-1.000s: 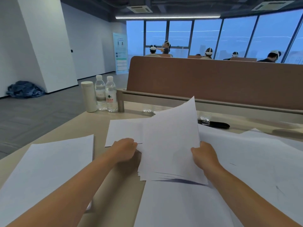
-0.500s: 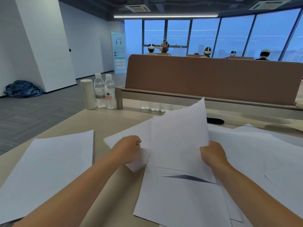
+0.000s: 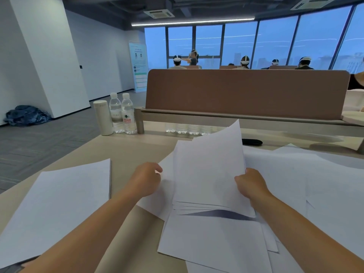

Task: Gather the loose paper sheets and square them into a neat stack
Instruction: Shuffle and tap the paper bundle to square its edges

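Both hands clamp one tilted paper bundle (image 3: 208, 170): left hand (image 3: 146, 179) and right hand (image 3: 251, 184) on opposite edges. Loose sheets (image 3: 212, 237) lie beneath.

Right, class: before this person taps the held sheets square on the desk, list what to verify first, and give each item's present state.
1. Left hand grips the held bundle at its left side: ok.
2. Right hand grips its right edge: ok.
3. Bundle's lower edges flush: not ok, they fan out in steps.
4. Every sheet gathered: not ok; a loose sheet at left and more sheets at right lie on the desk.
5. Bare desk to tap on: not ok, a flat sheet lies below the bundle.
6. Water bottles clear of the bundle: ok, they stand apart at the far left.
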### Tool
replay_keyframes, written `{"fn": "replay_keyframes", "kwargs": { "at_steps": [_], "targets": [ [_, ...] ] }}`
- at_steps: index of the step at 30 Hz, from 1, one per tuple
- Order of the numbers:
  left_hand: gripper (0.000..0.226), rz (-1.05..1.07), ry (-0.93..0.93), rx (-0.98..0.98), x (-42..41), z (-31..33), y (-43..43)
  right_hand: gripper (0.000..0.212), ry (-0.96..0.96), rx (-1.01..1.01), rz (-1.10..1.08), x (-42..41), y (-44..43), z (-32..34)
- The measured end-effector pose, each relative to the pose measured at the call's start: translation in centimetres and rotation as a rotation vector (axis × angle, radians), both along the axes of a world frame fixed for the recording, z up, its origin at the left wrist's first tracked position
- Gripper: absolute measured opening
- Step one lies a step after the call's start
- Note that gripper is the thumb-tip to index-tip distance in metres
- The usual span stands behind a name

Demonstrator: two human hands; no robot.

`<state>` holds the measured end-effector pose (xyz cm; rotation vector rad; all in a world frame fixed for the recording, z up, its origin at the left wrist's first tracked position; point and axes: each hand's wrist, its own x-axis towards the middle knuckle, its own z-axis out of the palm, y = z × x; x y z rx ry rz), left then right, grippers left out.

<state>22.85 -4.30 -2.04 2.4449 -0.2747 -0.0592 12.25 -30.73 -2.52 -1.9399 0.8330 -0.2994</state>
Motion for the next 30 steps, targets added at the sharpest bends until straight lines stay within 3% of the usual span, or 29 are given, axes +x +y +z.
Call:
{"fn": "replay_keyframes", "kwargs": {
  "at_steps": [5,9,13,22,26,30],
  "targets": [
    [0.012,0.046,0.064,0.108,0.1,0.8,0.7,0.030,0.031,-0.048,0.059,-0.2,0.9,-0.6],
    [0.036,0.103,0.154,0.039,0.1,0.8,1.0,0.021,0.046,-0.094,0.078,-0.3,1.4,-0.7],
    [0.008,0.055,0.226,0.062,-0.5,1.2,1.3,0.016,0.048,-0.111,0.107,-0.6,1.9,-0.4],
    [0.023,0.057,0.381,-0.313,-2.3,0.7,2.3,0.016,-0.027,-0.069,0.154,-2.5,2.9,0.8],
    [0.023,0.064,0.404,-0.369,-3.7,0.5,3.0,0.016,0.036,-0.013,0.127,-4.4,2.5,1.1],
    [0.027,0.069,0.368,-0.336,-5.2,0.4,3.1,0.015,0.065,-0.080,0.073,-6.5,1.5,1.2]
  ]
}}
